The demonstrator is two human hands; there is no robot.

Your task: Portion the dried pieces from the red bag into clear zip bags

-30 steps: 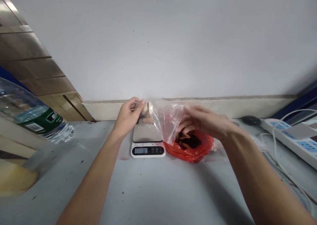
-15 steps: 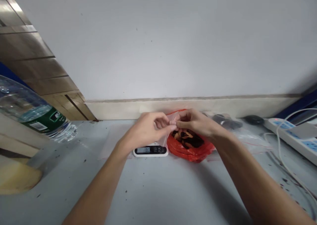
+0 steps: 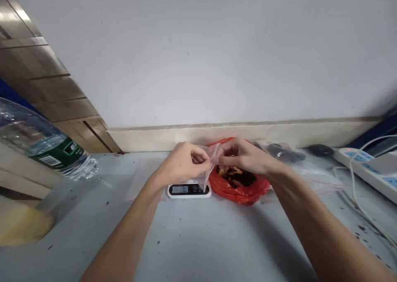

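Observation:
A small clear plastic bag (image 3: 208,175) is pinched at its edge between my two hands. My left hand (image 3: 185,161) grips it from the left, above a white digital scale (image 3: 190,196) whose display reads 0.0. From the right, my right hand (image 3: 238,156) holds the same edge with thumb and fingers closed. Below and behind the right hand sits a red plastic bag (image 3: 243,196), open at the top, with brown dried pieces (image 3: 233,176) inside. The scale's platform is mostly hidden by my left hand and the clear bag.
Flat clear bags lie left of the scale (image 3: 143,178) and at the right (image 3: 322,180). A big water bottle (image 3: 58,149) leans in at left, above a yellowish object (image 3: 25,224). A power strip (image 3: 369,170), white cable (image 3: 353,191) and black mouse (image 3: 320,150) are at right.
My fingertips have shifted slightly apart along the clear bag's edge. The bag now shows more plainly between them, its lower corner hanging over the scale's right end.

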